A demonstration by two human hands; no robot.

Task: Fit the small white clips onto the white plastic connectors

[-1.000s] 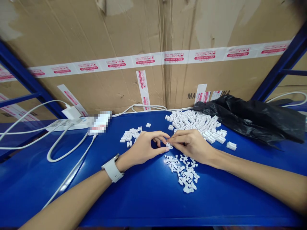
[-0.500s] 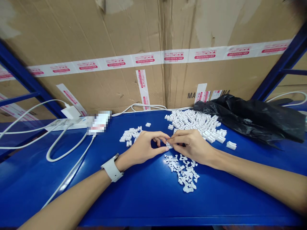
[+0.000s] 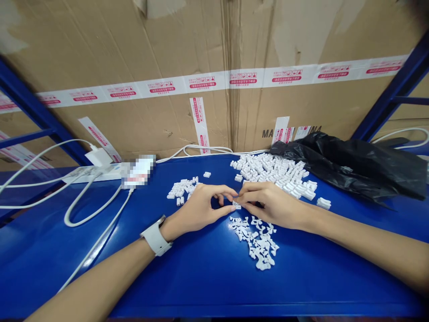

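My left hand (image 3: 197, 209) and my right hand (image 3: 271, 205) meet above the blue steel tabletop (image 3: 187, 281), their fingertips pinching a small white plastic piece (image 3: 236, 205) from either side. Its exact shape is mostly hidden by my fingers. A large heap of similar white pieces (image 3: 271, 171) lies just beyond my right hand, and a smaller group (image 3: 182, 189) lies beyond my left. A loose pile of white forked pieces (image 3: 256, 239) sits below my hands. A white watch (image 3: 155, 236) circles my left wrist.
A crumpled black plastic bag (image 3: 348, 166) lies at the back right of the table. On the left are a white power strip (image 3: 92, 174), a plugged-in charger (image 3: 98, 157) and looped white cables (image 3: 90, 203). A taped cardboard box (image 3: 214, 53) stands behind the table.
My fingertips shift only slightly on the small white piece. Both hands stay together in the same place, and the piles on the table have not visibly moved.
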